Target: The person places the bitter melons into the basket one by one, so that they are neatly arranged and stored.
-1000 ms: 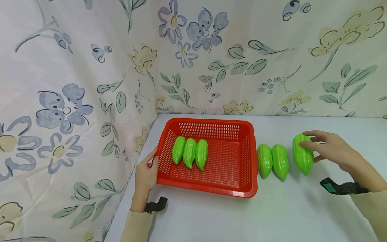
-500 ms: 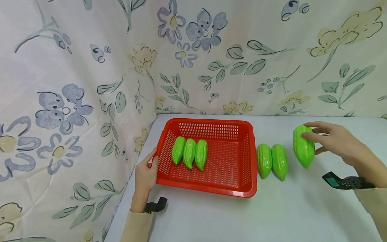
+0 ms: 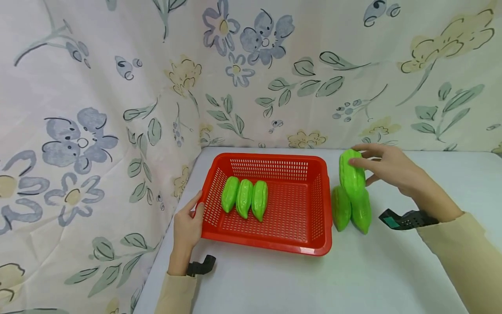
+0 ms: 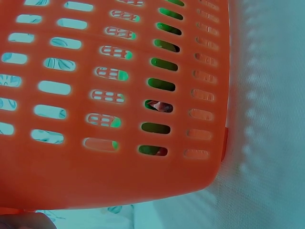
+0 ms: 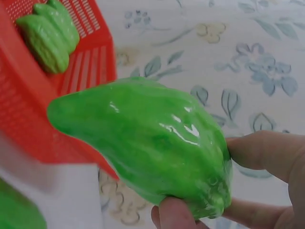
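My right hand [image 3: 386, 165] pinches a glossy bright-green bitter melon [image 3: 350, 174] near its thick end, fingers on the far side and thumb on the near side. In the right wrist view the bitter melon [image 5: 152, 138] tapers to a blunt tip pointing left, towards the basket. Held above two others on the table, a left bitter melon [image 3: 341, 211] and a right one [image 3: 362, 216], it overlaps both in the head view. My left hand [image 3: 189, 226] grips the left rim of the red slotted basket [image 3: 270, 246]. Three bitter melons [image 3: 244, 198] lie side by side in the basket's left half.
A white table [image 3: 266, 283] carries everything. Floral cloth [image 3: 270, 100] hangs behind it and along the left. In the left wrist view the basket's slotted side wall [image 4: 119, 167] fills most of the picture.
My right hand has lifted the bitter melon and carried it left, from right of the pair on the table to over them. My left hand and the basket stay in place.
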The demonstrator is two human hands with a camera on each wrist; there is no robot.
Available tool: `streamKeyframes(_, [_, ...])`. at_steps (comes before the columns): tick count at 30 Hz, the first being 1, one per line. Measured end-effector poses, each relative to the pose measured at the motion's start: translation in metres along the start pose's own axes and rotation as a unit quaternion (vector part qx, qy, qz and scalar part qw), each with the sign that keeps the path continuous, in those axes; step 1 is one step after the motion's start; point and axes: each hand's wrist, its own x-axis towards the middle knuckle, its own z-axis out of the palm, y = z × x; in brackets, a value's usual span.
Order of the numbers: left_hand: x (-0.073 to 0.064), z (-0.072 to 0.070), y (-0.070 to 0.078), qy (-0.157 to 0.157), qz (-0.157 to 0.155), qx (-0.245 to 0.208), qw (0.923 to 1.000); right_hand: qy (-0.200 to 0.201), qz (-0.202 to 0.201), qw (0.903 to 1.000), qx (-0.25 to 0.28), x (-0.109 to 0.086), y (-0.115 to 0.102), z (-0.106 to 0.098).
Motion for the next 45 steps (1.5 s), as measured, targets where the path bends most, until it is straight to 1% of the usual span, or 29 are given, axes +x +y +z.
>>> streamKeyframes(5, [0.0, 0.001, -0.001, 0.005, 0.002, 0.004, 1.0, -0.003, -0.012, 0.9997, 0.022, 0.014, -0.022, 0.021])
streamKeyframes(11, [0.001, 0.0, -0.001, 0.003, -0.004, 0.008, 1.0, -0.023, -0.025, 0.9976, 0.06, 0.029, -0.04, 0.044])
streamKeyframes(19, [0.001, -0.001, 0.002, -0.003, -0.009, 0.007, 0.9999, -0.05, -0.013, 0.9948, 0.088, 0.046, -0.059, 0.073])
streamKeyframes(25, [0.001, 0.0, 0.002, -0.002, -0.01, 0.009, 0.9999, -0.062, -0.017, 0.993, 0.099, 0.054, -0.073, 0.085])
streamKeyframes(29, [0.001, 0.0, 0.002, 0.0, -0.014, 0.014, 0.9998, -0.065, -0.026, 0.9924, 0.101, 0.059, -0.078, 0.092])
streamKeyframes(34, [0.001, 0.0, 0.002, 0.002, -0.012, 0.015, 0.9998, -0.068, -0.029, 0.9911, 0.111, 0.066, -0.083, 0.1])
streamKeyframes(40, [0.0, -0.001, 0.004, -0.004, -0.012, 0.01, 0.9999, -0.084, -0.014, 0.988, 0.129, 0.075, -0.085, 0.115])
streamKeyframes(45, [0.0, -0.001, 0.005, -0.006, -0.016, 0.005, 0.9998, -0.105, 0.008, 0.9885, 0.109, 0.083, -0.081, 0.132])
